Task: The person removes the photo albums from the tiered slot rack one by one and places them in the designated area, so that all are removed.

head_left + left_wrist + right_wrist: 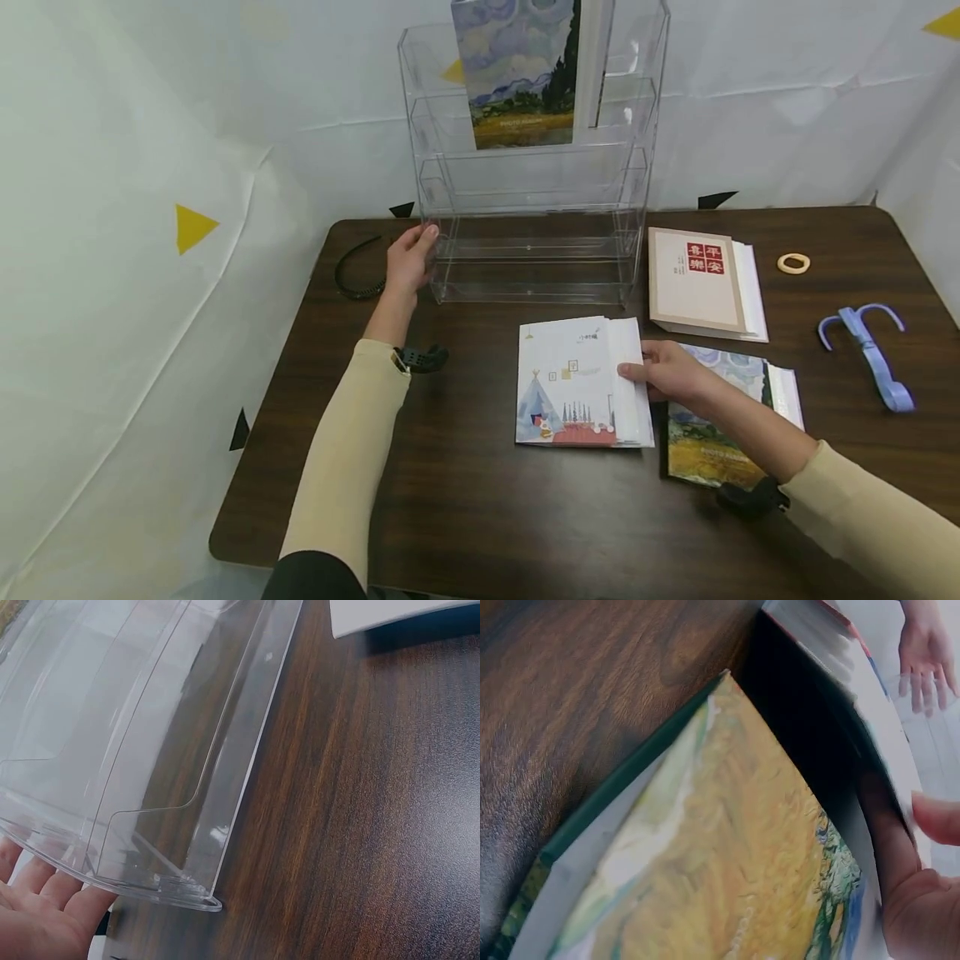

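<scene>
My left hand (pixel 410 260) touches the left side of a clear acrylic display rack (pixel 528 293), its fingers (pixel 56 892) lying along the outside of the side panel. My right hand (pixel 675 375) pinches the right edge of a white photo album (pixel 566 400) with a tent drawing on its cover, thumb on top. This album is held over the table in front of the rack. Beneath my right forearm lies a painted landscape photo album (pixel 727 425), large and close in the right wrist view. Another landscape album (pixel 525 83) stands in the rack's upper tier.
A beige album (pixel 693 283) with red characters lies right of the rack. Farther right are a wooden ring (pixel 793 263) and a blue ribbon-like strap (pixel 870 354). A black coiled band (pixel 360 292) lies left, by my left hand. White sheeting (pixel 750 108) rises behind the table.
</scene>
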Tool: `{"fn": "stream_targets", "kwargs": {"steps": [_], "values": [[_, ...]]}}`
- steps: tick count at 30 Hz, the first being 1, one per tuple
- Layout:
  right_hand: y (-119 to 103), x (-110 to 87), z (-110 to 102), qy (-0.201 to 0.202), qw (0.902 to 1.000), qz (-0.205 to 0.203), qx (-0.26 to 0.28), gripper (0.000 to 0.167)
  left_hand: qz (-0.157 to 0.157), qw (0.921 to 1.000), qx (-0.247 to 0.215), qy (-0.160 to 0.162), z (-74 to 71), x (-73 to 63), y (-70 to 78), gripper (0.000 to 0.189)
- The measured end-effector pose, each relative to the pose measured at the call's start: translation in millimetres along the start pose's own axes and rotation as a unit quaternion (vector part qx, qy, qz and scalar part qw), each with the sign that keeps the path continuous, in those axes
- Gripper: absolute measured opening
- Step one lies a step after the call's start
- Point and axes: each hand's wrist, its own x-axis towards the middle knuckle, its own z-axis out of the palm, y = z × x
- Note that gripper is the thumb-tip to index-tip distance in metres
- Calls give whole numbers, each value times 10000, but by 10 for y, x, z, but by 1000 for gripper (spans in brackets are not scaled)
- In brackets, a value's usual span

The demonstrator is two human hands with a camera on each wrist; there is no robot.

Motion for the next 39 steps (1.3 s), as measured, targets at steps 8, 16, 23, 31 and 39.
{"fn": "stream_targets", "kwargs": {"steps": [8,16,23,31,39], "values": [[-87,-32,78,541,9931,99,-1034,65,20,9999,-30,-113,-10,-8,13,45],[-243,-172,54,568,9668,-153,-2488,82,82,9999,57,-90,-5,-9,23,47],[-394,-212,-38,720,9472,-662,-3054,76,85,9998,195,-57,-6,-4,16,47],[-770,-107,-276,1804,9351,-1292,-2763,71,43,9999,64,-65,8,7,30,45],[-951,274,-479,2531,9189,-1599,-2568,74,42,10000,-11,-35,19,-4,25,46]]}}
